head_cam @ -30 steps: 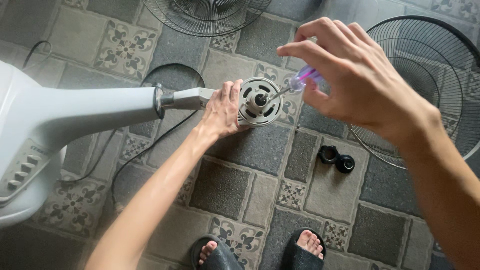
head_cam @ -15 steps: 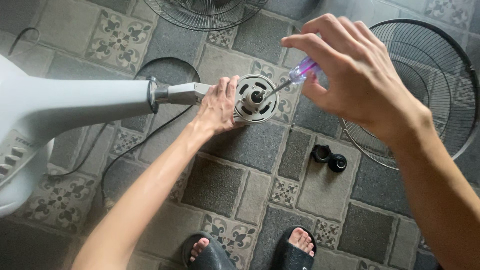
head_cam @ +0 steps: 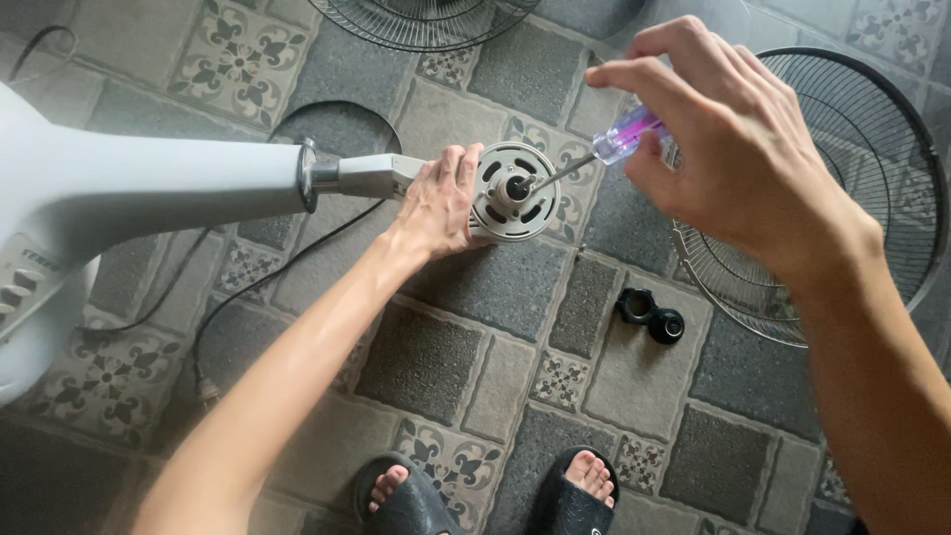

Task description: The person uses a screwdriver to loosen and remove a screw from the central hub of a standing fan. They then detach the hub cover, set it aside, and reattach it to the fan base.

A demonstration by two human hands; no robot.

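Pinched between my right hand's (head_cam: 738, 159) thumb and fingertips is a small screwdriver (head_cam: 594, 157) with a clear purple handle; the fingers are closed narrowly round that handle in the upper right of the frame. Its thin metal shaft runs down and to the left, and its tip sits at the hub in the middle of the round, slotted motor face (head_cam: 512, 191), just above centre frame. So the tool's long axis is a slant from upper right to lower left, and the motor face lies down-left of my grip, close by.

My left hand (head_cam: 439, 203) comes in from the lower left and wraps the motor housing from its left side, fingers curled on the rim and touching the disc; it holds the body, not the tool. That hand is the nearer one to the motor, being on it, while the right reaches it only through the shaft.

Left of the motor a grey neck joins the white fan stand (head_cam: 149, 188), which fills the left edge. A wire fan guard (head_cam: 852, 178) lies on the tiled floor (head_cam: 436, 367) at the right, behind my right wrist, and two small black caps (head_cam: 651, 315) lie on the floor below it, well apart from both hands.
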